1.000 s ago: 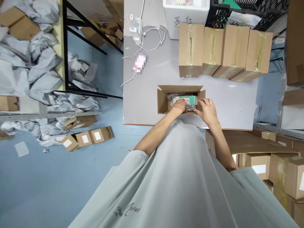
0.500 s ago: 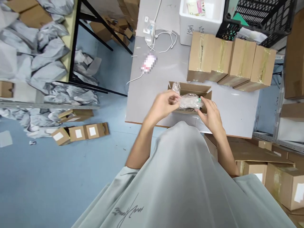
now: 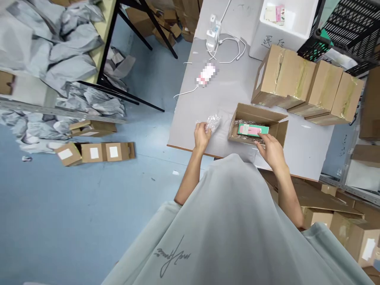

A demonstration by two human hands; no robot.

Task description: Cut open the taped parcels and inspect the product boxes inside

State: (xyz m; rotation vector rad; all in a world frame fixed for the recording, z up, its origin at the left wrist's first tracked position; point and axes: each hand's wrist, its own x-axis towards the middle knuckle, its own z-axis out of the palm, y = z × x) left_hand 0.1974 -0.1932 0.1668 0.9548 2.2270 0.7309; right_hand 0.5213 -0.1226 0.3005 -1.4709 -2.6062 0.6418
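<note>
An open cardboard box (image 3: 280, 132) stands on the grey table, its flaps up. Inside it lies a slim green and pink package (image 3: 248, 130), with clear bubble wrap (image 3: 247, 117) around it. My right hand (image 3: 270, 149) reaches over the box's front right edge, fingers apart, fingertips at the package's right end. To the left of the box, above the table, my left hand (image 3: 202, 136) is closed on a crumpled piece of clear bubble wrap (image 3: 213, 122).
Several taped cardboard boxes (image 3: 297, 77) stand in a row behind the open box. Behind them are a white foam bin (image 3: 267, 37) and a black crate (image 3: 350, 35). A power strip (image 3: 212, 39) with white cables lies at the back left. Grey parcels (image 3: 71, 51) fill the left shelving.
My left hand has moved left, out of the box, with the bubble wrap. The green and pink package now shows uncovered in the box. The whole view has shifted somewhat.
</note>
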